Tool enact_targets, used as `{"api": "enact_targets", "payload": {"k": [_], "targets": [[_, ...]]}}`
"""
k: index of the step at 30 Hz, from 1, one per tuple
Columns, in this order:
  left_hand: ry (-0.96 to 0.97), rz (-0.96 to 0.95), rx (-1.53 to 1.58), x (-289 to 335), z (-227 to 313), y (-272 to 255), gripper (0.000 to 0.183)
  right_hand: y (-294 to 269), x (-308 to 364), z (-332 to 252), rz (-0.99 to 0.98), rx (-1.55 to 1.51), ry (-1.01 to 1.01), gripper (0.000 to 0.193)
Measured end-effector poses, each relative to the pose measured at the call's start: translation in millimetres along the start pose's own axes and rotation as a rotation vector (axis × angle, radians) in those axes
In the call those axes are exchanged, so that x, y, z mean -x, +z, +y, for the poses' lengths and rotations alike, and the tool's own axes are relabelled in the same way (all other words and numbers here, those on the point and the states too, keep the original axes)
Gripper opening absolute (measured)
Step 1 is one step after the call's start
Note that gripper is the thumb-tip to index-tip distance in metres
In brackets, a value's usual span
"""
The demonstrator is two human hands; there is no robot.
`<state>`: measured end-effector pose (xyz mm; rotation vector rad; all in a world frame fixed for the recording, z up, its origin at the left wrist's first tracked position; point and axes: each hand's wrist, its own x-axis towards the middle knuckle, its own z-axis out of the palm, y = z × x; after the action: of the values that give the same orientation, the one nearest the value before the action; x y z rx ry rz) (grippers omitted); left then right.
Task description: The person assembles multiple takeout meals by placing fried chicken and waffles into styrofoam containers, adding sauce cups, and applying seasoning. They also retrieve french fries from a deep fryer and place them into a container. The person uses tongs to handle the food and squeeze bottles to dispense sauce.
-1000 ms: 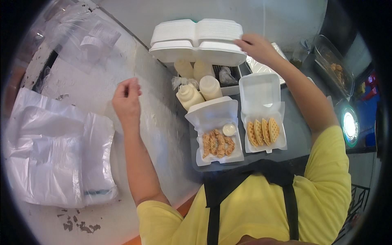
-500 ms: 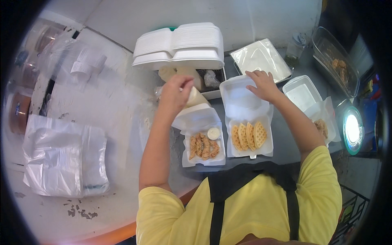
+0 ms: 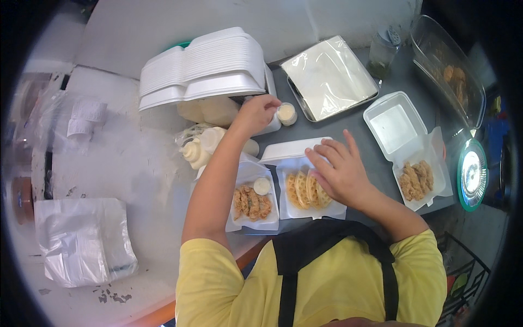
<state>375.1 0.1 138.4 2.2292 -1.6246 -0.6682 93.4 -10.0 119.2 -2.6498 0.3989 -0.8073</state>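
Note:
My left hand [image 3: 257, 114] has its fingers pinched at the rim of a small clear cup [image 3: 287, 114] with pale contents, beside the stacked white boxes. Fingers spread, my right hand [image 3: 340, 170] is over the waffle box, touching its partly lowered white lid [image 3: 294, 150]. Several waffle wedges [image 3: 309, 189] stand in that box, partly covered by the hand. To its left, an open white box [image 3: 269, 223] contains fried chicken strips [image 3: 251, 203] and a small sauce cup [image 3: 262, 186]. My left forearm hides part of that box's lid.
Stacked white foam boxes [image 3: 201, 65] stand at the back, with squeeze bottles [image 3: 199, 150] before them. A tray of paper sheets [image 3: 329, 76], a shaker jar [image 3: 383, 54] and a clear tub [image 3: 449, 65] lie back right. Another chicken box [image 3: 396, 128] sits right; plastic bags [image 3: 84, 240] lie left.
My left hand has moved right, away from the bottles to the small cup. The waffle box lid has tipped down toward me with my right hand. The view has shifted.

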Motion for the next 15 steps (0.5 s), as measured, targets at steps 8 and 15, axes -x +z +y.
{"api": "enact_targets", "payload": {"k": [8, 15], "targets": [[0.198, -0.105, -0.841, -39, -6, 52, 0.063, -3, 16, 0, -0.001, -0.100, -0.028, 0.045], [0.226, -0.158, -0.527, -41, 6, 40, 0.070, -2, 24, 6, 0.004, -0.146, -0.042, 0.045]]}}
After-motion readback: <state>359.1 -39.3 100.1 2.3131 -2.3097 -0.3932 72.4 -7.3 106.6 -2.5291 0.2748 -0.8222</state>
